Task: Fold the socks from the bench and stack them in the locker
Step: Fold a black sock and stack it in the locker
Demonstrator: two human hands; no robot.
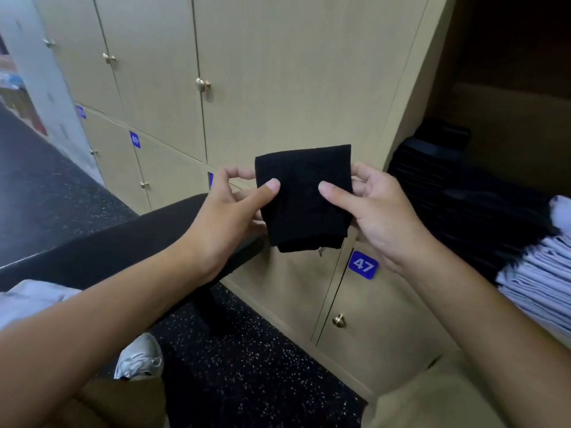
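A folded black sock (304, 205) hangs in the air in front of the locker doors, held between both hands. My left hand (228, 211) pinches its left edge, thumb on the front and fingers behind. My right hand (374, 211) pinches its right edge the same way. The open locker (506, 125) is at the right, and a stack of dark folded socks (457, 193) lies inside it. The black bench (129, 242) runs from the left to below my left hand.
A pile of pale folded cloth (537, 273) sits at the locker's front right. Closed beige locker doors with brass knobs (202, 84) fill the wall ahead; one bears a blue 47 plate (363, 264). Pale cloth (27, 301) lies on the bench. A white shoe (140, 359) stands on the speckled floor.
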